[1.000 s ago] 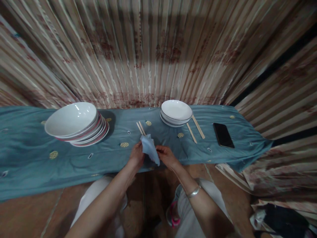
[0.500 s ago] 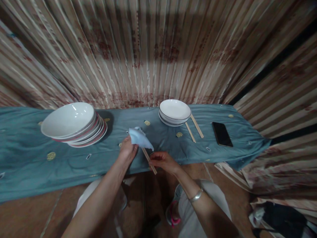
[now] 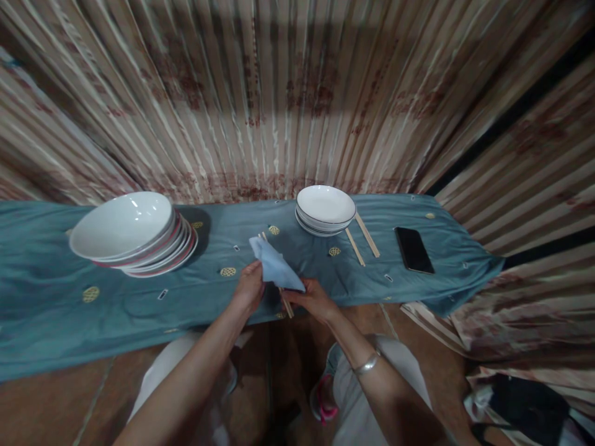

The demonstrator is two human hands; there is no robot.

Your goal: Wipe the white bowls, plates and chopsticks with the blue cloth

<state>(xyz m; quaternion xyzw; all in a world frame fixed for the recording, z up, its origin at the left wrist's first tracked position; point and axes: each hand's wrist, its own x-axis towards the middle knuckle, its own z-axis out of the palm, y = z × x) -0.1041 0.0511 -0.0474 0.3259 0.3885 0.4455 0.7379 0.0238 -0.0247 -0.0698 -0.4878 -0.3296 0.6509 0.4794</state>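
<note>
A light blue cloth (image 3: 277,265) is pinched by my left hand (image 3: 250,287) near the front edge of the table. The cloth lies around the middle of a pair of wooden chopsticks (image 3: 289,306), hiding that part. Their thin tips show above the cloth and their thicker ends below it. My right hand (image 3: 316,301) is closed on the chopsticks near the lower end, with a corner of the cloth over its fingertips. To the right, more wooden chopsticks (image 3: 367,235) lie beside a stack of white bowls (image 3: 326,205).
A larger stack of white bowls and plates (image 3: 124,226) stands on the left of the teal tablecloth (image 3: 218,248). A black phone (image 3: 414,250) lies at the right. Pleated curtains (image 3: 274,111) hang behind the table, and a black bag (image 3: 530,396) is at the lower right.
The cloth has moved right and down along the chopsticks, with my left hand following. The chopstick tips now show above it, and its corner now reaches my right fingers.
</note>
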